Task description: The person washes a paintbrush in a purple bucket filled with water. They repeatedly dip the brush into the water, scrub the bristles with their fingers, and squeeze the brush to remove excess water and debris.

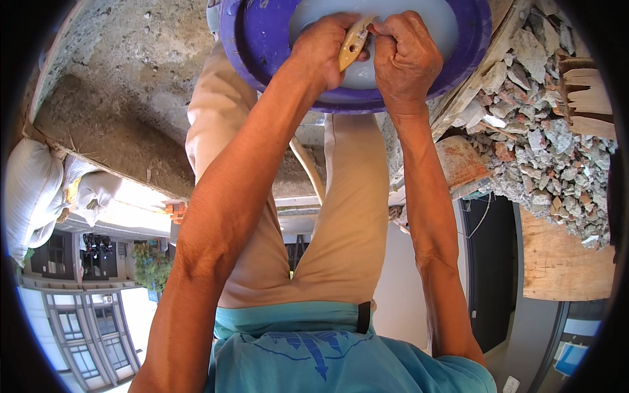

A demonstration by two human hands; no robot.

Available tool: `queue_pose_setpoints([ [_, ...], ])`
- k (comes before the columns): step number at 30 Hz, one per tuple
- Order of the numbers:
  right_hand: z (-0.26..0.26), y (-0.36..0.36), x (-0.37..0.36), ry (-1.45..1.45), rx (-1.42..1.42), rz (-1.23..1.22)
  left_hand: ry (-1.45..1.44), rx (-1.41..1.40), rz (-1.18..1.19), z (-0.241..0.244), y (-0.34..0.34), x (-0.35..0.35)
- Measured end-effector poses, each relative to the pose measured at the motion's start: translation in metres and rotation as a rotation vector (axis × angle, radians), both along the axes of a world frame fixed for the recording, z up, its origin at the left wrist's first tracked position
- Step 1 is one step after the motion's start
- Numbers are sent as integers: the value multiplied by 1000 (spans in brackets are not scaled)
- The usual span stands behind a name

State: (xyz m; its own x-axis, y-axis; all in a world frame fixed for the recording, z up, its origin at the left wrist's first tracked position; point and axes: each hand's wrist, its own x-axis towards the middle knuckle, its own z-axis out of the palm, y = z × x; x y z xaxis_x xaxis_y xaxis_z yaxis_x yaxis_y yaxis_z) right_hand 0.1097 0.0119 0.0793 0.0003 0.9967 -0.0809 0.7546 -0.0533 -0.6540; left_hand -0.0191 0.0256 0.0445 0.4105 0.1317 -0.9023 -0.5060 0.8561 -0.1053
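My left hand (327, 49) grips a yellowish, elongated piece with a round hole (350, 48), its narrow end pointing down in the view. Whitish smears mark its upper part; its material is unclear. Close on the right, my right hand (408, 59) is curled, with thumb and fingertips at the piece's upper edge. Whether they pinch the piece or something small cannot be told. Both hands are over a purple plastic tub (260, 49), which holds cloudy, whitish liquid (361, 78).
Broken concrete and brick rubble (545, 162) lies at the right, beside a dirty bucket (459, 162) and a plywood sheet (565, 260). White sacks (34, 191) stand at the far left. A wooden pole (307, 167) shows between the legs, above rough concrete (147, 64).
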Motion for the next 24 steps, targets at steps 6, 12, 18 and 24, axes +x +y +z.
queue_pose_setpoints([
  [6,2,-6,-3,0,19,3,99,-103,25,8,4,3],
  [12,7,-2,-8,4,-11,3,141,-139,61,14,9,5],
  [18,1,6,-6,18,23,-6,3,-60,8,-6,-2,-1],
  [24,11,4,-14,39,-20,26,188,-219,75,15,12,6],
])
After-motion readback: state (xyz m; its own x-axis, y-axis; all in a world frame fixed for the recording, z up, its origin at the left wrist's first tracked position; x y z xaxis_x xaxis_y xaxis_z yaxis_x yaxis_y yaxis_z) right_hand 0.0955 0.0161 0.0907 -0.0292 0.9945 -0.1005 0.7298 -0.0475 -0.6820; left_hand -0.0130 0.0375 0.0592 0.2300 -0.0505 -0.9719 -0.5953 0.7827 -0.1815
